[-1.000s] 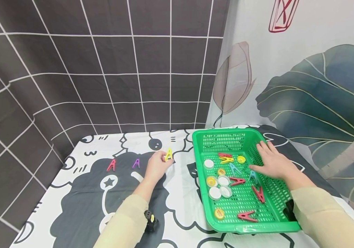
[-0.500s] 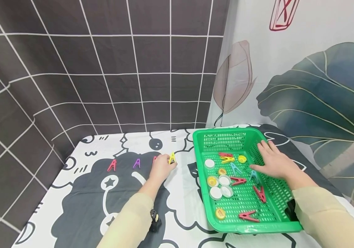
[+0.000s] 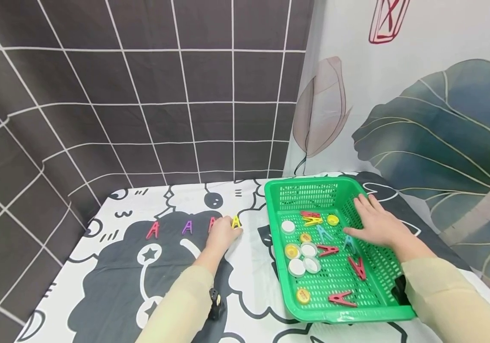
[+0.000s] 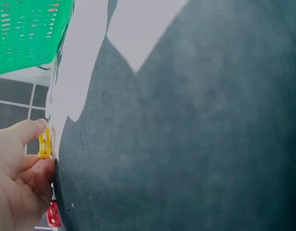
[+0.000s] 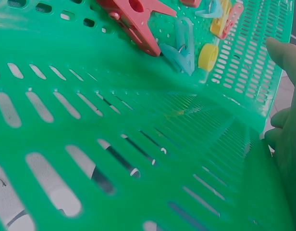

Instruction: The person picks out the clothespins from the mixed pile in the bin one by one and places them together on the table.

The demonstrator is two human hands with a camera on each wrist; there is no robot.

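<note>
My left hand point(image 3: 222, 234) pinches a yellow clothespin point(image 3: 236, 222) between thumb and fingers, right at the cloth; in the left wrist view the thumb lies along the upper end of the yellow clothespin point(image 4: 44, 143). Just left of that hand a red clothespin point(image 3: 212, 222) stands partly hidden behind it. A purple clothespin point(image 3: 187, 227) and another red clothespin point(image 3: 152, 230) stand farther left in the same row. My right hand point(image 3: 378, 224) rests with fingers spread on the right side of a green basket point(image 3: 274, 247).
Inside the basket lie several red clothespins point(image 3: 341, 298), blue clothespins point(image 3: 323, 233), a yellow clothespin point(image 3: 312, 221), white caps point(image 3: 297, 267) and yellow caps point(image 3: 302, 296). A patterned cloth point(image 3: 112, 276) covers the table. Dark grid-patterned fabric point(image 3: 163, 85) hangs behind it.
My left hand has moved slightly right, then lowered the yellow clothespin to the cloth. The red clothespin behind that hand has come into view. My right hand stays at the basket.
</note>
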